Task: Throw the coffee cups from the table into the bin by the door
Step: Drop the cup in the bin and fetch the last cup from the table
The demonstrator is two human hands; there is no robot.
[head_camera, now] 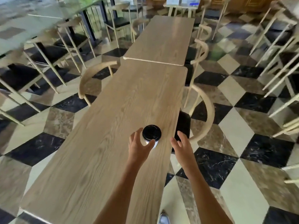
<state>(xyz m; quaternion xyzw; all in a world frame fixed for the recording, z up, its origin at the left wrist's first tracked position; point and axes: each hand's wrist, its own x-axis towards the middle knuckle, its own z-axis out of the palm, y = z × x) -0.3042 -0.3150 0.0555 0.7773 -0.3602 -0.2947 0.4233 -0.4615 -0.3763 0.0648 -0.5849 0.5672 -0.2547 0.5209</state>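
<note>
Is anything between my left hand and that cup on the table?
Nothing visible. The left hand is open around the coffee cup, which stands upright near the wooden table's right edge. The right hand hovers apart, empty.

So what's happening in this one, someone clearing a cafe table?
A person stands at the end of a long wooden table in a room full of chairs. Their left hand is curled around a white coffee cup with a black lid, fingers on its side; the cup appears to stand upright on the table. The right hand hovers open beside it, near the table edge, holding nothing. No bin is in view.
</note>
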